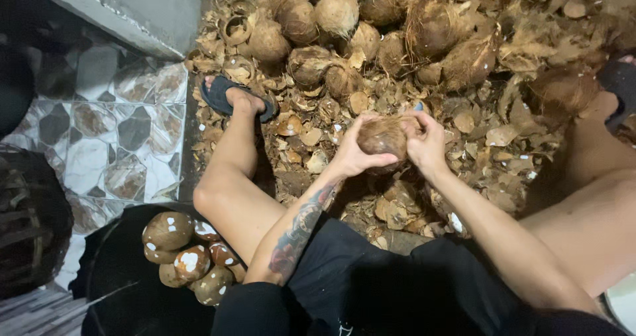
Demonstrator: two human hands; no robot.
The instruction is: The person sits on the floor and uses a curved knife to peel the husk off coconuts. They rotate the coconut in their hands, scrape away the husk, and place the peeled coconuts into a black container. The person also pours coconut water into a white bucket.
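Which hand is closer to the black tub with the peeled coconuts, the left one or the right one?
Left. The left hand grips the coconut on the side facing the black tub, which sits low left. The right hand holds the coconut's far side, farther from the tub.

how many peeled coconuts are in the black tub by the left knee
6 show in the black tub: a large one on top, one at its right, and four lower. More may be hidden beneath or behind the knee.

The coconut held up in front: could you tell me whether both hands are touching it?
Touching. The head view shows the left hand cupping the coconut and the right hand gripping its other side.
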